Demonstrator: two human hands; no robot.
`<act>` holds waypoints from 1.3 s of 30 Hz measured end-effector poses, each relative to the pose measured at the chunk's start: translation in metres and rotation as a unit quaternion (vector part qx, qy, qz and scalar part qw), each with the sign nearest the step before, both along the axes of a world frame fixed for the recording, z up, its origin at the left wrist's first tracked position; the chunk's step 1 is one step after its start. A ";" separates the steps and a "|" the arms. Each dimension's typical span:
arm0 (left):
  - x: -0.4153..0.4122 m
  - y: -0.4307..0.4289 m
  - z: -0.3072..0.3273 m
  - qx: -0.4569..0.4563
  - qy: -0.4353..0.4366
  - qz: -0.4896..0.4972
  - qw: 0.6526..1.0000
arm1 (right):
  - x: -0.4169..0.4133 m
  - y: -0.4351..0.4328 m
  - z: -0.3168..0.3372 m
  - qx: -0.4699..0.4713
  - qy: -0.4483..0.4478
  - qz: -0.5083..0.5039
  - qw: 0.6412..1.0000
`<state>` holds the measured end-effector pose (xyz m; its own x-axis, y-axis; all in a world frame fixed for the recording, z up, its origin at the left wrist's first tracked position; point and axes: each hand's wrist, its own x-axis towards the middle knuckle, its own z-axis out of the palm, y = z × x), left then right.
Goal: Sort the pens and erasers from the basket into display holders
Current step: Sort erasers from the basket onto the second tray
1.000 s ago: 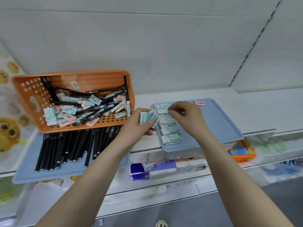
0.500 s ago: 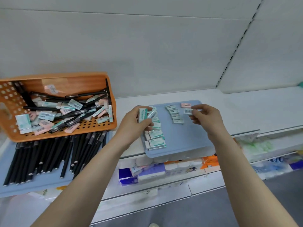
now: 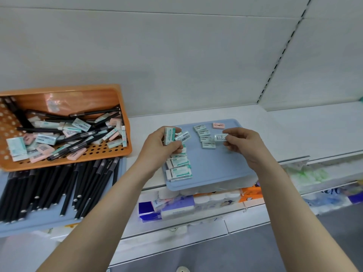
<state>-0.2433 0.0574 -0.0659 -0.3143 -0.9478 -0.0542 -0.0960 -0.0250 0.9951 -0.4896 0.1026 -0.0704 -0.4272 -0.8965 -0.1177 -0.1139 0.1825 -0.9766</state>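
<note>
An orange basket [image 3: 64, 89] at the left holds mixed black pens and green and pink erasers. In front of it, a blue tray [image 3: 39, 220] carries a row of black pens [image 3: 59, 185]. A second blue tray [image 3: 220, 173] in the middle holds a column of large green erasers [image 3: 179, 171], a column of small erasers [image 3: 205, 137] and one pink eraser [image 3: 218, 125]. My left hand [image 3: 157, 148] grips a few green erasers [image 3: 170, 135] over that tray's left edge. My right hand [image 3: 245, 144] pinches one small eraser [image 3: 221, 138] beside the small column.
The trays sit on a white shelf [image 3: 294, 132] with a white back panel. A lower shelf [image 3: 196, 205] holds tissue packs and other packaged goods. Grey floor shows at the bottom right.
My right hand left the large-eraser column and moved right to the small-eraser column, holding a small eraser. The view shifted right, so the basket sits further left.
</note>
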 end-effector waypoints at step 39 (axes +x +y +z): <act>0.006 0.007 -0.001 0.003 0.010 -0.034 0.999 | 0.030 0.005 0.003 0.156 0.451 0.115 0.871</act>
<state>-0.2370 0.0648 -0.0665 -0.3795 -0.9236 -0.0533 -0.0779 -0.0255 0.9966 -0.4593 0.1072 -0.0672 -0.2851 -0.9551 -0.0808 -0.8776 0.2940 -0.3787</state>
